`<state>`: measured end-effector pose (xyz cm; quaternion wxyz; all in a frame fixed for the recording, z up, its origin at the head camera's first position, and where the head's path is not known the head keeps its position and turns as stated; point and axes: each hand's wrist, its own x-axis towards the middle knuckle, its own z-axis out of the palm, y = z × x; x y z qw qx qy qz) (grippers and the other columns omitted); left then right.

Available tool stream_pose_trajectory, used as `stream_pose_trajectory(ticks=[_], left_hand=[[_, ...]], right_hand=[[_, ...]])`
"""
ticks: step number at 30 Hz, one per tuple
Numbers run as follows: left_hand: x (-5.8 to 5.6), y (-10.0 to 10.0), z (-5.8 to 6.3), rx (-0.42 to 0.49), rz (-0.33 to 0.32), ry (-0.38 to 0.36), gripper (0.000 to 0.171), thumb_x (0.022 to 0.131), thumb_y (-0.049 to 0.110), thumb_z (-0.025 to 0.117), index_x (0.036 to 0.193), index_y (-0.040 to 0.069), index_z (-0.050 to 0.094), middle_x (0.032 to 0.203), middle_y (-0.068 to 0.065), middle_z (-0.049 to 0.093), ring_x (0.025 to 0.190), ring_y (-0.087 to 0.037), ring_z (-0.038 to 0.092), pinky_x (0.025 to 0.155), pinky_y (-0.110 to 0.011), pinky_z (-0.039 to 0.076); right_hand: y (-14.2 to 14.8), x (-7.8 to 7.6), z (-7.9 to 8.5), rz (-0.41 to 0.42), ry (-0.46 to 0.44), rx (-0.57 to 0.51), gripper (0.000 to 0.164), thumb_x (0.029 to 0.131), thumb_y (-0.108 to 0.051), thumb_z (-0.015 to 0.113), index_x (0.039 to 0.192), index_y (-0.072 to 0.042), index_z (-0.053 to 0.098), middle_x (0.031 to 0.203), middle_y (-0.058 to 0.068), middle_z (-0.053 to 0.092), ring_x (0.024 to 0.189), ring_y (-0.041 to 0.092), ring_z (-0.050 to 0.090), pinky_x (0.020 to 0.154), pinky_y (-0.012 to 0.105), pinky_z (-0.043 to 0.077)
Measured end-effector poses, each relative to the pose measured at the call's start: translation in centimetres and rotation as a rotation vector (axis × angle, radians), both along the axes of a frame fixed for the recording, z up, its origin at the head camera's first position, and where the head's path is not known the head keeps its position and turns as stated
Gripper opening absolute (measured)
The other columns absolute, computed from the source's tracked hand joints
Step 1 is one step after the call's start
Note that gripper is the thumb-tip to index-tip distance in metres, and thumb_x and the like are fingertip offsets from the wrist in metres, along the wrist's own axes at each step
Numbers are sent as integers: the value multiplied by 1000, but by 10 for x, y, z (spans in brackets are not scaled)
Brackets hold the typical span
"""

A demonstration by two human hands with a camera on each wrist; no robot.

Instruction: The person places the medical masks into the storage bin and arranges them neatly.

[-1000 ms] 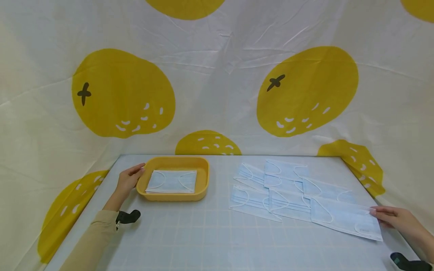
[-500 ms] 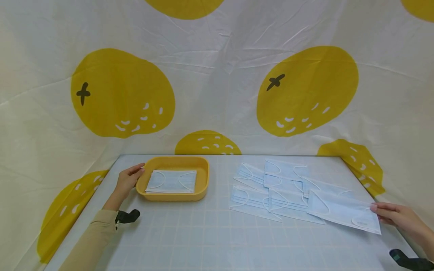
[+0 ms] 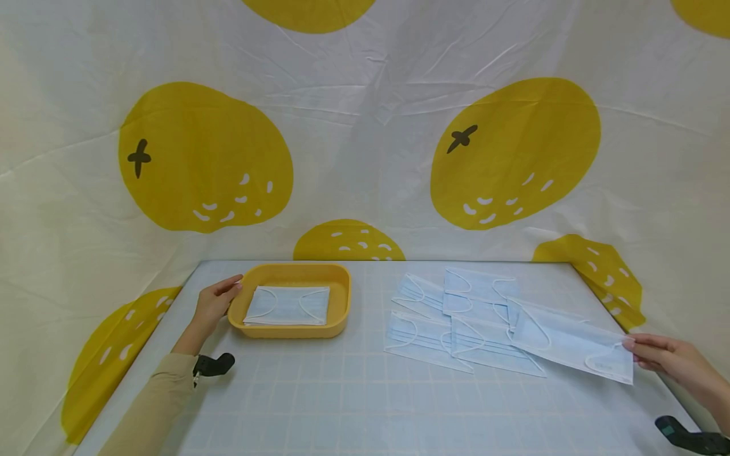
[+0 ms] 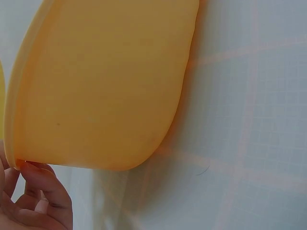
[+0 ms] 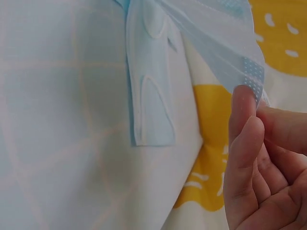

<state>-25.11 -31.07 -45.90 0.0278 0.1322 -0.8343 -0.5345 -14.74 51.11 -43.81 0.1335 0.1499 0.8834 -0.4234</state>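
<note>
A pale blue face mask (image 3: 570, 345) with white ear loops is pinched at its right end by my right hand (image 3: 675, 364). Its held end is raised off the table, and in the right wrist view the mask (image 5: 211, 38) hangs between thumb and fingertips. At the table's left, my left hand (image 3: 213, 304) grips the rim of a yellow tray (image 3: 291, 331). The left wrist view shows the fingers at a corner of that tray (image 4: 105, 86). Inside the tray lies a flat face mask (image 3: 291, 304); whether more are beneath it I cannot tell.
Several face masks (image 3: 419, 339) lie overlapping on the right half of the table (image 3: 342, 392). Another mask (image 5: 156, 115) lies below the held one near the table's right edge. A white cloth (image 3: 365, 171) with yellow fruit prints hangs behind.
My right hand has risen slightly and moved a little left and away, lifting the mask's right end and uncovering part of the neighbouring mask. The left hand and tray have stayed put.
</note>
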Motion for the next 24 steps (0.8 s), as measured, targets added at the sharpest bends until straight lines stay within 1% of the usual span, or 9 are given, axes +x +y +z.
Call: stream_pose_trajectory(ticks=[2,5,13,19,24], left_hand=[[0,0,0,1,-2,4,49,99,31,52,142,8,47,135,-19,50,78,10,50,67,-13,51],[0,0,0,3,-3,4,50,99,32,52,142,8,47,134,-19,51,78,10,50,67,-13,51],[0,-1,-1,3,-1,3,50,99,32,53,142,8,47,134,-19,51,77,11,50,66,-13,51],[0,0,-2,8,8,-8,51,99,33,52,142,8,46,136,-18,50,79,9,50,67,-12,51],[0,0,-3,4,8,-7,51,99,33,51,143,8,46,138,-19,49,80,10,50,67,-12,51]], right_hand=[[-1,0,2,8,9,12,66,98,-33,53,130,22,35,95,-9,66,76,3,60,73,22,56],[-4,0,5,19,29,32,66,99,-33,51,130,22,33,96,-9,66,76,3,60,73,22,56],[-13,-2,13,43,62,66,69,98,-38,51,130,21,37,97,-7,65,78,9,60,72,20,56],[-28,-3,18,51,76,75,63,99,-35,51,128,20,42,98,-5,66,78,8,60,72,20,56],[-37,-4,20,80,122,61,58,100,-31,51,127,20,45,93,-17,64,75,5,60,72,20,56]])
